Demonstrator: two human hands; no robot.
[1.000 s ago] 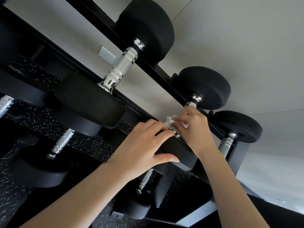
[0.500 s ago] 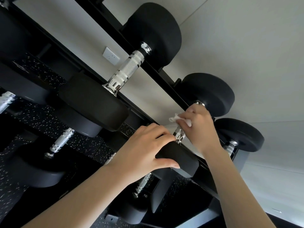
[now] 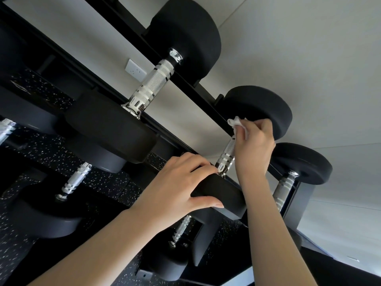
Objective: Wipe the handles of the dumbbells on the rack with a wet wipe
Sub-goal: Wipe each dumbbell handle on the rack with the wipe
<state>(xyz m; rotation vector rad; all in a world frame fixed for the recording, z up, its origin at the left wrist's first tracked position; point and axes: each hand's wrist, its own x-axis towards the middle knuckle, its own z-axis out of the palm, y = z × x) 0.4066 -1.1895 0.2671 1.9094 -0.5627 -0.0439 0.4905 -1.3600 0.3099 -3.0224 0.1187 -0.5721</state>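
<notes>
a: fig. 1, head view. is there any writing to read?
b: cannot tell. the dumbbell heads show as plain black, and the white socket (image 3: 135,70) on the wall (image 3: 288,48) shows only its holes.
a: where is the wipe?
b: the wipe (image 3: 237,123), white and crumpled, sits at the far end of the handle (image 3: 226,156) of the middle dumbbell (image 3: 257,108), just beside the far head. one corner sticks out past the fingers, toward the back rail of the rack (image 3: 185,79).
a: and the right hand?
b: the right hand (image 3: 254,145) is curled and pinches the wipe against the upper part of the handle. the knurled lower part is bare and lies between the two hands.
a: the left hand?
b: the left hand (image 3: 181,188) grips the near head of the same dumbbell, with the fingers over its top edge and the thumb along its near face. the fingertips lie just beside the chrome collar of the handle.
a: what flanks it?
b: a big dumbbell (image 3: 151,85) lies across the rails to the left and a small dumbbell (image 3: 283,190) to the right. both are apart from the hands. a lower tier holds more dumbbells, and the speckled floor (image 3: 51,149) shows behind them.
</notes>
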